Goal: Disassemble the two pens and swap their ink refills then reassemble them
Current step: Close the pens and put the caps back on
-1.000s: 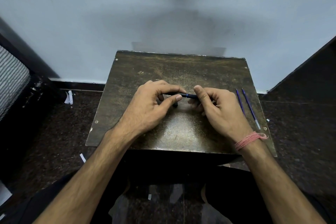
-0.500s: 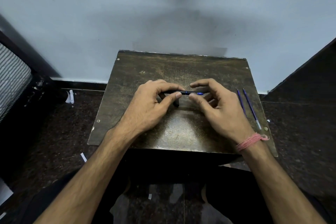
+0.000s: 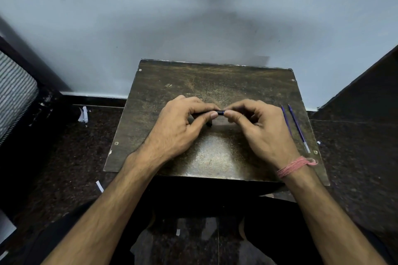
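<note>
Pinching a dark pen barrel [image 3: 219,113] between them, the left hand [image 3: 181,127] and right hand [image 3: 261,129] meet over the middle of the desk [image 3: 215,157], thumb and forefinger closed on each end. Two blue refills [image 3: 298,127] lie near the desk's right edge, well apart; bare room remains in front.
</note>
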